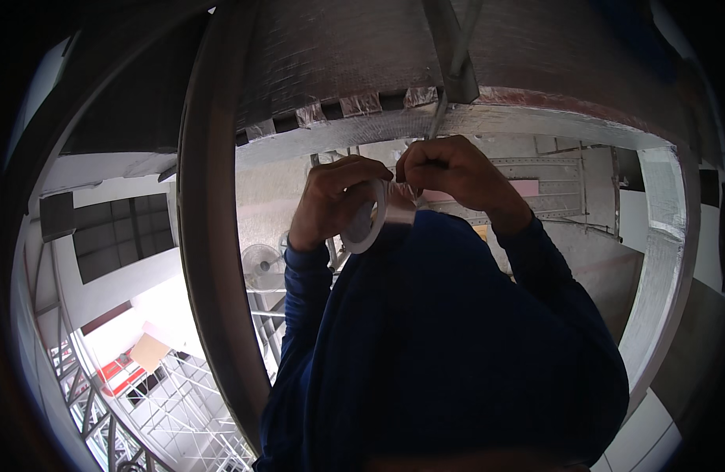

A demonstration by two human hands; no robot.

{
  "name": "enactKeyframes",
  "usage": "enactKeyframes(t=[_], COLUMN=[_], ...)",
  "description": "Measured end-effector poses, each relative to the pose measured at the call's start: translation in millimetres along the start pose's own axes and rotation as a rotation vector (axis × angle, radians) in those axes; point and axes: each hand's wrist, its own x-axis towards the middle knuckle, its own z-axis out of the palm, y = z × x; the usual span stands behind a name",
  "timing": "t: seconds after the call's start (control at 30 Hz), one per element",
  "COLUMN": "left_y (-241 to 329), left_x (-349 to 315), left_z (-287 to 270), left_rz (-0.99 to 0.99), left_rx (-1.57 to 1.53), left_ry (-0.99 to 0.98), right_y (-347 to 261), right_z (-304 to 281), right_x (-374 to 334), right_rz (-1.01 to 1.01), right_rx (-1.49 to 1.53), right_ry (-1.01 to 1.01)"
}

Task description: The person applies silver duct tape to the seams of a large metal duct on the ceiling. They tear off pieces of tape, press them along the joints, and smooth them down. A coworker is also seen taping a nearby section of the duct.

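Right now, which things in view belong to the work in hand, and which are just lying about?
In use:
silver tape roll in the left hand
right hand, fingers by the roll
probably the foil strips

Just about:
round, fan-like object
tan panel
pale lattice framework

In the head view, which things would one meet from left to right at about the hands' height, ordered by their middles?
Dark gridded rectangle, dark upright beam, left hand, tape roll, right hand, silvery upright.
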Motion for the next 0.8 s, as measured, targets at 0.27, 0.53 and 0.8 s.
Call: enactKeyframes(t=[0.27,0.53,0.8], left_y=[-5.8,-7.9,3.6], left_x=[-10.0,-6.7,-3.8], left_z=[3.3,7.4,-3.0], left_rz=[-0.075,-0.012,-0.053], left_rx=[-0.050,-0.056,0.024], left_ry=[-0.001,0.023,-0.021], right_y=[5.8,-5.1,-14.9], right_z=[7.3,7.8,14.0], right_x=[-1.5,-8.9,-4.1], right_rz=[0.018,0.014,0.010], right_rx=[0.050,-0.086,-0.154], right_ry=[0.047,0.073,0.084])
